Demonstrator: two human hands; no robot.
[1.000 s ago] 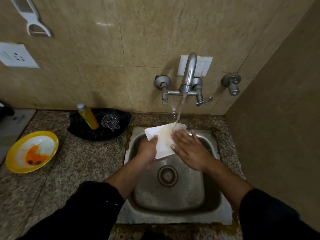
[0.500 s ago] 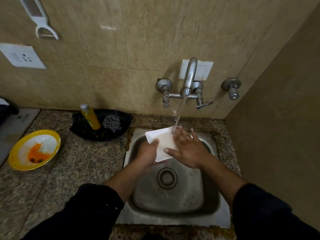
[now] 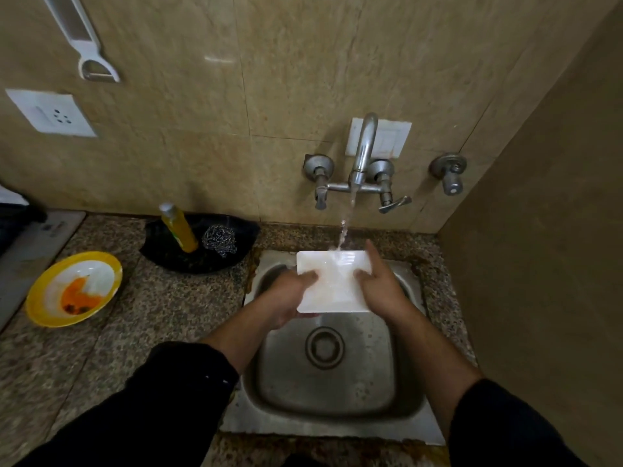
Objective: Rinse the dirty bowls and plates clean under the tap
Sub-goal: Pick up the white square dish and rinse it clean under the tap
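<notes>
Since half a second ago the right hand (image 3: 381,288) has slid off the face of the plate (image 3: 332,293) to its right edge, and the plate has swung square to me. Each hand now pinches one short edge. The left hand (image 3: 286,301) has its thumb on the top face, and its other fingers go under the plate, where I cannot see them. The right hand's thumb also lies on top, its forefinger is straight along the edge, and the rest is hidden below.

I hold the plate roughly level above the back of the sink (image 3: 303,429), with the drain (image 3: 324,347) in view below it. The stream (image 3: 343,230) from the tap (image 3: 364,146) lands on its far half. Glare and running water blur that face, so I cannot tell whether any dirt is left.

To the left on the counter (image 3: 151,315), a black tray (image 3: 168,261) holds a bottle (image 3: 180,232) and a scrubber (image 3: 219,240). Further left is a yellow bowl (image 3: 37,305) with orange residue. A grey slab at the left edge is cut off.
</notes>
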